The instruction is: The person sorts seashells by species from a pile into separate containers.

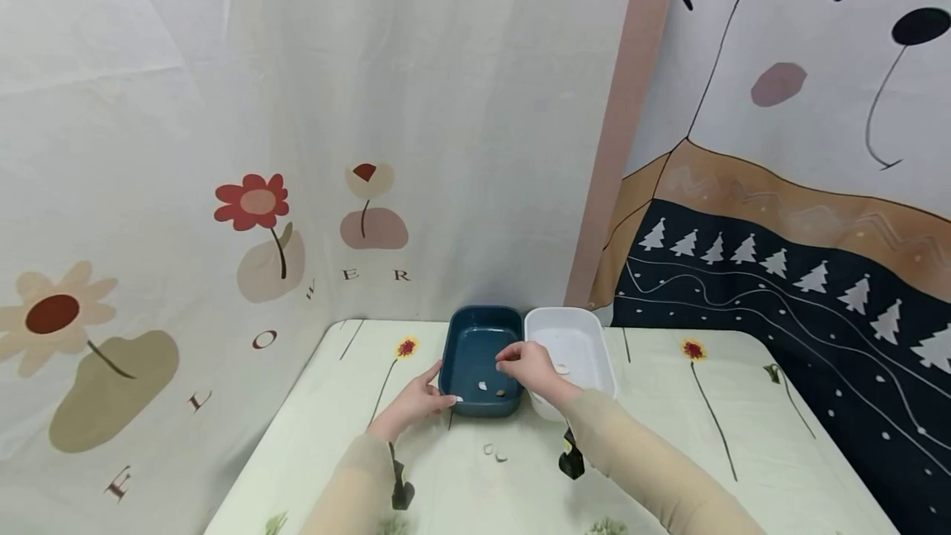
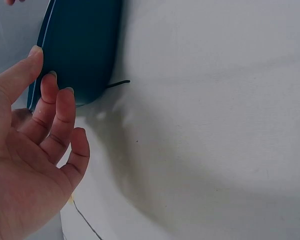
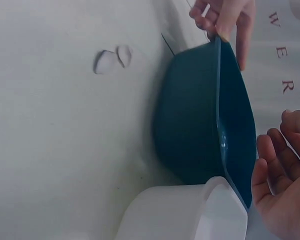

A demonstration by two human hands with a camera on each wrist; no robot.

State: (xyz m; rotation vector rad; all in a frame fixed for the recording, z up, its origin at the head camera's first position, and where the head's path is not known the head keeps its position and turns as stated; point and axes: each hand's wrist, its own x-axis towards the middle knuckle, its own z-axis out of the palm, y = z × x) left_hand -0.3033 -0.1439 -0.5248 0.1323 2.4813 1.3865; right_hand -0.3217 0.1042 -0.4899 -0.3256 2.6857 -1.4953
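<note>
A dark teal tub (image 1: 483, 407) stands on the table, with a few small pale shell-like pieces (image 1: 483, 385) on its floor. At its near left corner my left hand (image 1: 414, 404) pinches the rim, thumb on top and a finger behind the wall; the other fingers curl loosely outside, as the left wrist view shows (image 2: 35, 145). My right hand (image 1: 533, 366) hovers over the tub's right side, its fingers bent and the thumb close to them. I cannot tell whether anything sits between those fingertips. In the right wrist view this hand (image 3: 287, 175) appears beside the rim.
A white tub (image 1: 605, 345) stands against the teal one's right side, with a pale piece (image 1: 562, 369) inside. Two similar shell-like pieces (image 3: 106, 62) lie on the flower-printed tablecloth (image 1: 654, 419) in front. A printed curtain (image 1: 475, 106) hangs behind the table.
</note>
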